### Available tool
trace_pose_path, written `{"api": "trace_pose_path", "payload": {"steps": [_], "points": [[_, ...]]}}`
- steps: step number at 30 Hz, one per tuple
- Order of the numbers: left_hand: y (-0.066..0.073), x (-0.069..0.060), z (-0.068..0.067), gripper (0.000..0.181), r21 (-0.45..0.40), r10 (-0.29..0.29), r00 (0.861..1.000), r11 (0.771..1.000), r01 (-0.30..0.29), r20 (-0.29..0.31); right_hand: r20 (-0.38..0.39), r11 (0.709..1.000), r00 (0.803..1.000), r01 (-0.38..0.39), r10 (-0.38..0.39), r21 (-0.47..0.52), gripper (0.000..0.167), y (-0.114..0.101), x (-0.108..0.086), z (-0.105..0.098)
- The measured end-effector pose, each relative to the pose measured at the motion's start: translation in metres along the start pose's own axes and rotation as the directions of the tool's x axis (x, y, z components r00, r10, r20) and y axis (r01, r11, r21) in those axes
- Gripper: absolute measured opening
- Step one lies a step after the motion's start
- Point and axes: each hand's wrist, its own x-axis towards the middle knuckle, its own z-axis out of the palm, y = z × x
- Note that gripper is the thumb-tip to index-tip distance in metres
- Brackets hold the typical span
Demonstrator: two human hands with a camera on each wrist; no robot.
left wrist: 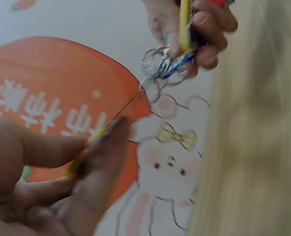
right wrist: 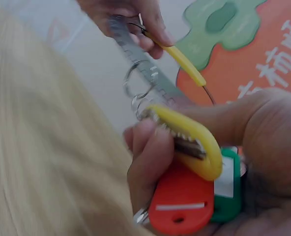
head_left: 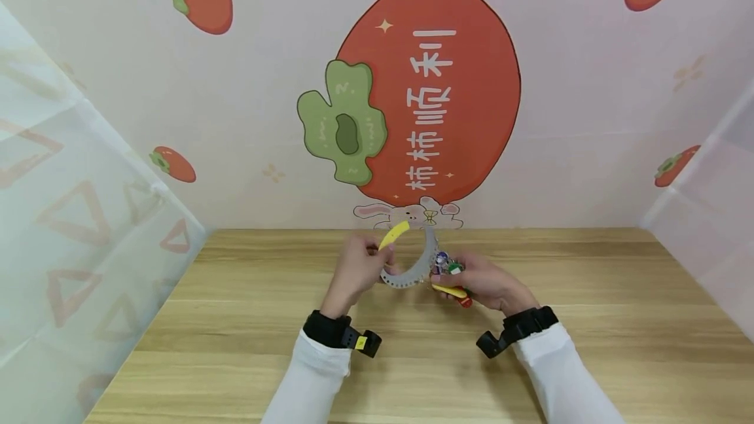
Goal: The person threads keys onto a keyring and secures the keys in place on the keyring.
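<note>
My left hand (head_left: 360, 268) pinches a yellow sleeve (head_left: 393, 235) between thumb and fingers. The sleeve sits on a thin dark wire (right wrist: 209, 95). A curved grey band (head_left: 413, 275) with holes along its edge spans from beside this hand towards the other one. My right hand (head_left: 485, 282) holds a bunch of keys and tags: a yellow-covered key (right wrist: 204, 147), a red tag (right wrist: 182, 196) and a green tag (right wrist: 236, 189). A metal split ring (right wrist: 127, 83) hangs at the bunch's end. Several more rings (left wrist: 158, 64) cluster beside the right fingers. Fingers partly hide the bunch.
Below the hands lies a wooden table (head_left: 235, 345). A white backdrop printed with persimmons (head_left: 471, 84) stands behind it, and side sheets (head_left: 88, 228) flank it. Each wrist wears a black camera strap (head_left: 524, 326).
</note>
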Motion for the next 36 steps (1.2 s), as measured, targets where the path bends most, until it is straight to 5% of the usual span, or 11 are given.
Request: {"api": "trace_pose_path", "payload": {"steps": [5, 11, 18, 24, 29, 36], "points": [[-0.018, 0.004, 0.005, 0.013, 0.139, -0.165, 0.973, 0.980, 0.143, 0.163, -0.166, 0.979, 0.982, -0.114, 0.085, -0.171, 0.026, 0.013, 0.005, 0.001], [-0.028, 0.007, 0.014, 0.011, 0.276, -0.255, 0.937, 0.943, 0.187, 0.239, -0.303, 0.907, 0.949, -0.202, 0.088, -0.370, 0.014, 0.016, 0.007, 0.004], [-0.035, 0.008, 0.015, 0.014, 0.265, -0.304, 0.921, 0.934, 0.238, 0.244, -0.331, 0.871, 0.943, -0.196, 0.041, -0.451, 0.015, 0.017, 0.005, 0.003], [-0.041, 0.009, 0.015, 0.015, 0.280, -0.342, 0.914, 0.919, 0.278, 0.217, -0.369, 0.918, 0.926, -0.212, 0.079, -0.336, 0.027, 0.019, 0.006, -0.001], [-0.043, 0.008, 0.015, 0.017, 0.298, -0.339, 0.922, 0.914, 0.276, 0.187, -0.421, 0.936, 0.906, -0.194, 0.055, -0.294, 0.035, 0.021, 0.006, -0.007], [-0.044, 0.008, 0.013, 0.012, 0.366, -0.345, 0.933, 0.885, 0.287, 0.103, -0.423, 0.901, 0.902, -0.252, 0.087, -0.352, 0.037, 0.016, -0.001, -0.014]]}}
